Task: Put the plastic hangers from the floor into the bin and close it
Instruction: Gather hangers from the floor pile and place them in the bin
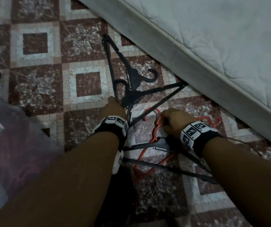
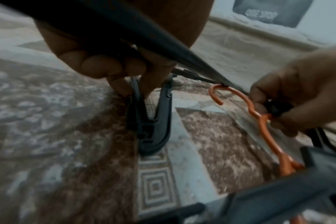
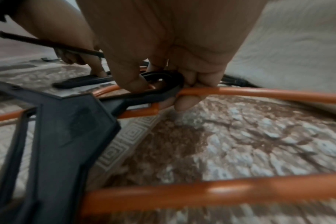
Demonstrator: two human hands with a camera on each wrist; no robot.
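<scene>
left hand [image 1: 115,107] pinches a black hanger [image 1: 131,82] on the carpet [image 1: 38,89]. right hand [image 1: 174,120], at 3 o'clock of it, grips orange hanger [image 1: 157,123] plus a black hook [image 3: 163,84]. mattress [image 1: 213,46] at 1 o'clock.

Counted on one patterned carpet [image 1: 49,79] beside one pale quilted mattress [image 1: 213,46]:

Black plastic hangers [image 1: 131,76]: at least three, overlapping in a loose tangle; exact total hard to tell where bars cross and pass under the arms.

Orange plastic hangers [image 1: 157,126]: at least one, with a single hook visible; further orange bars lower in the pile, possibly from a second, not separable.

Hands: two, a left hand [image 1: 115,107] and a right hand [image 1: 175,120].

Wristbands with black-and-white square markers: two, one on the left wrist [image 1: 113,123], one on the right wrist [image 1: 195,131].
</scene>
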